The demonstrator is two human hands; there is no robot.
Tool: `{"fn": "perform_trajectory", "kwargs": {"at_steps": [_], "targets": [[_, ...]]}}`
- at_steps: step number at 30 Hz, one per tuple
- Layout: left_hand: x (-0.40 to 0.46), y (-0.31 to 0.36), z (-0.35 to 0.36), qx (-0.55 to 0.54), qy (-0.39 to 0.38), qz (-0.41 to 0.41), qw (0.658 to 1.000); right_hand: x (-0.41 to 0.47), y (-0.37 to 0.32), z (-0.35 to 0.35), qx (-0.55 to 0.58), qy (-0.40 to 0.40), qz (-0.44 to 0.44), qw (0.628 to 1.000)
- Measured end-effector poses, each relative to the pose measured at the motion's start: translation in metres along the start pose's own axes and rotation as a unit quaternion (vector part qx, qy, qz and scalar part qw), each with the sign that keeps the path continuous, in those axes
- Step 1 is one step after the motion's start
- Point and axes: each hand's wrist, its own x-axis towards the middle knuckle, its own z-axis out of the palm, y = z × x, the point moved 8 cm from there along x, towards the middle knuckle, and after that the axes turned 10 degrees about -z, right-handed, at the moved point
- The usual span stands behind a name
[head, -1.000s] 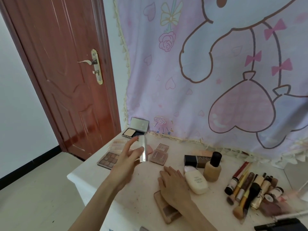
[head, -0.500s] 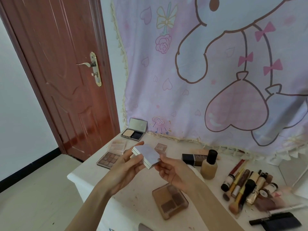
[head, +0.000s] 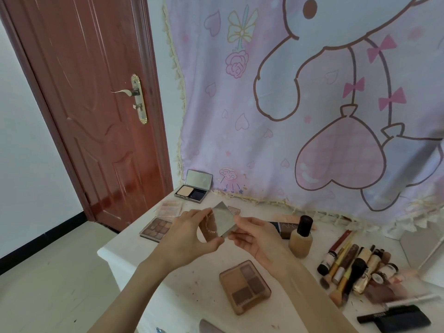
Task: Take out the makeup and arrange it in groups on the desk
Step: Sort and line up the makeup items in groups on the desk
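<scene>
Compact (head: 222, 221) now opened, mirrored lid up, L grip (head: 189, 239) & R grip (head: 258, 237) pinching it

Bare desk (head: 182, 280) lies open to you near-left of the quad palette (head: 245, 286). Brushes and tubes (head: 353, 267) crowd the right; eyeshadow palettes (head: 157, 228) block the far left.

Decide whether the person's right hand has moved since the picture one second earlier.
Yes. The right hand then lay flat on the white desk, covering the brown four-pan eyeshadow palette. It has lifted away towards the wall and now pinches the small mirrored compact.
</scene>
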Motion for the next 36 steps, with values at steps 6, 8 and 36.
{"fn": "perform_trajectory", "kwargs": {"at_steps": [6, 8, 36], "targets": [[-0.003, -0.009, 0.005, -0.140, -0.015, -0.013, 0.990, -0.003, 0.010, 0.011, 0.025, -0.036, 0.080, 0.996], [-0.004, -0.007, 0.007, -0.143, -0.018, -0.003, 0.990, -0.006, 0.013, 0.018, 0.037, -0.061, 0.104, 0.992], [-0.017, 0.027, -0.003, 0.002, -0.036, 0.089, 0.995, -0.002, 0.018, 0.029, 0.157, -0.058, 0.033, 0.985]]}}
